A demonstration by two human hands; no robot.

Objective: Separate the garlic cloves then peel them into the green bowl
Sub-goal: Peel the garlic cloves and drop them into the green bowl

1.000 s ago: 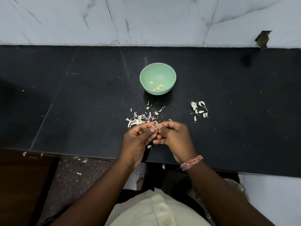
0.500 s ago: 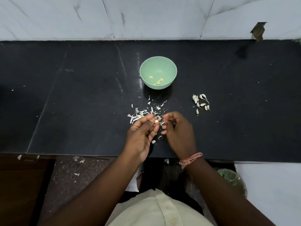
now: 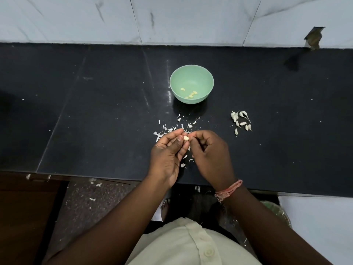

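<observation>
Where peel scraps (image 3: pixel 168 129) lie, unpeeled cloves (image 3: pixel 241 120) rightward.

A glossy black stone countertop (image 3: pixel 91 111) stretches the full width of the scene, seams running across it and light glinting near its middle. Behind it, at the far side, rises a wall of white marble-look tiles with grey veins (image 3: pixel 191 18), with a chipped hole (image 3: pixel 313 38) at the far right. Down below the near edge, a speckled grey-brown floor (image 3: pixel 84 203) shows, a dark brown wooden panel (image 3: pixel 23 217) at the near left.
</observation>
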